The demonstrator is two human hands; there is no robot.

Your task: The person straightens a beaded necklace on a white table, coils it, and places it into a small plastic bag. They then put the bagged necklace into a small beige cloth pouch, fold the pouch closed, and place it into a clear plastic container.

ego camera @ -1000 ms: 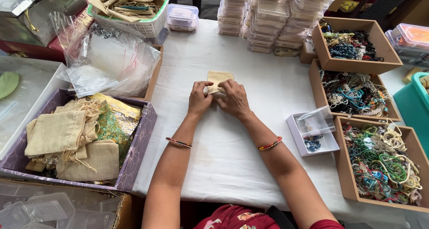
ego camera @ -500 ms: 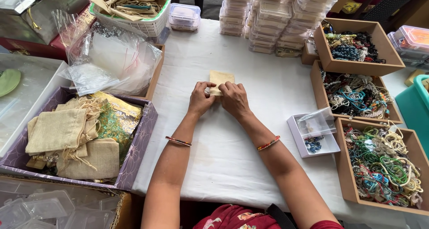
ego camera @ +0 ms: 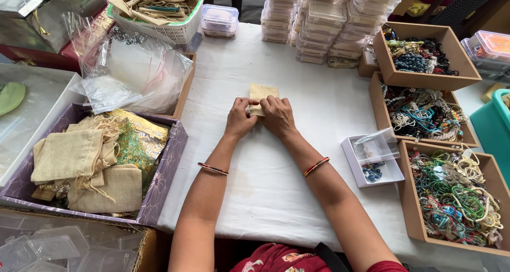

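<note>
A small beige cloth pouch (ego camera: 262, 92) lies flat on the white tablecloth (ego camera: 276, 176) in the middle of the table. My left hand (ego camera: 239, 118) and my right hand (ego camera: 278, 116) meet at its near end, fingers pinched on the cloth. The near end of the pouch is hidden under my fingers. Each wrist wears a thin beaded bangle.
A purple box (ego camera: 164, 176) of burlap pouches sits at the left, with clear plastic bags (ego camera: 130, 75) behind it. Three wooden trays of beaded jewellery (ego camera: 457, 197) line the right. A small white box (ego camera: 372, 163) lies beside them. Stacked clear boxes (ego camera: 329, 22) stand at the back.
</note>
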